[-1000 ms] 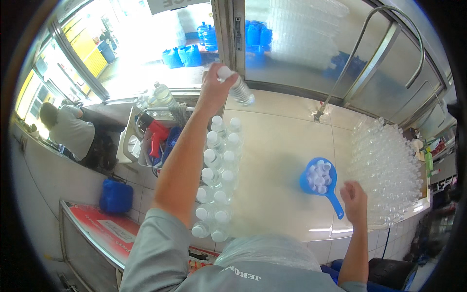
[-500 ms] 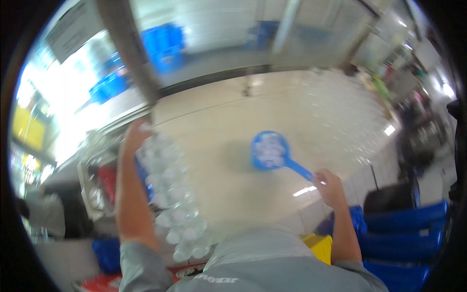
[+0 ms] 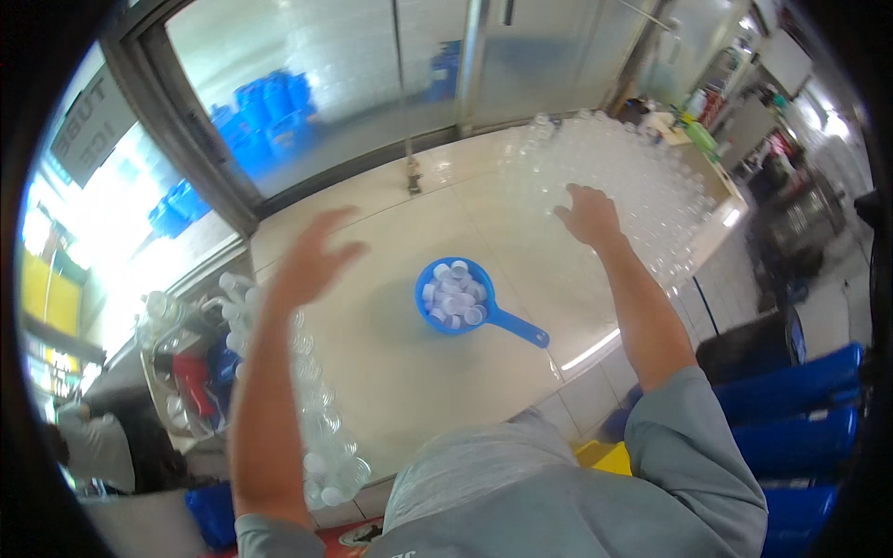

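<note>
On the pale tabletop (image 3: 391, 395) rests a blue plastic dipper (image 3: 521, 327), its bowl heaped with small white bottle caps (image 3: 454, 299). My right hand (image 3: 591, 216) is off its handle, held over the near side of a large cluster of clear plastic bottles (image 3: 642, 181); its fingers are apart and nothing is in them. At the left, my empty left hand (image 3: 321, 259) hovers over the table with thumb and fingers spread, slightly blurred. Beneath my left forearm, clear bottles with white caps (image 3: 321, 423) line the table's left edge, partly hidden by the arm.
Behind the table are framed glass panels (image 3: 344, 84), with blue containers (image 3: 270, 102) beyond. A crate (image 3: 172, 414) holding a red object (image 3: 193, 377) stands at the left. Stacked blue chairs (image 3: 791, 437) are at the right. A person (image 3: 98, 446) is at the far left.
My right hand has let go of the dipper's handle and moved up toward the clear bottles. The dipper now rests on the table. My left hand has moved away from the capped bottles.
</note>
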Available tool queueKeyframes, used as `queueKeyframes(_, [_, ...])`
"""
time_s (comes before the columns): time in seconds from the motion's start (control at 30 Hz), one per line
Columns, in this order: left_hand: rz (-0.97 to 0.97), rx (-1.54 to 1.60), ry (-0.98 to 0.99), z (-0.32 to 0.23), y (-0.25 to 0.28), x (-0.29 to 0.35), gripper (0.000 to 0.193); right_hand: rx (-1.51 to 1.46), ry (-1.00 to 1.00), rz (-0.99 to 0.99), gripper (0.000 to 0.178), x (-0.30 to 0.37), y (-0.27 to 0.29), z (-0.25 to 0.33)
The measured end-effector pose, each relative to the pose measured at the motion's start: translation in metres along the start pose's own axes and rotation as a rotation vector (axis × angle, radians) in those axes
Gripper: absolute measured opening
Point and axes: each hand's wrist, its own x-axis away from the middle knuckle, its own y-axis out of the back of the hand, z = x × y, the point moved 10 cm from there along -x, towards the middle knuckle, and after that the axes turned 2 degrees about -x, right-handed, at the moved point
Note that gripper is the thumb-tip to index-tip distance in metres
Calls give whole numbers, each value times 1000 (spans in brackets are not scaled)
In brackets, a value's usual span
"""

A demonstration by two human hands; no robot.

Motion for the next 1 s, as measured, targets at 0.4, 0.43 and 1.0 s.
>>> queueKeyframes(0.4, [-77, 74, 845, 2, -192, 80, 39, -562, 589, 159, 33, -51, -13, 51])
queueKeyframes(0.43, [-53, 104, 888, -2, -195, 88, 39, -602, 654, 159, 34, -50, -16, 69])
queueKeyframes(1.0, [-218, 295, 669, -22, -241, -46, 66, -1738, -661, 620, 43, -178, -299, 160])
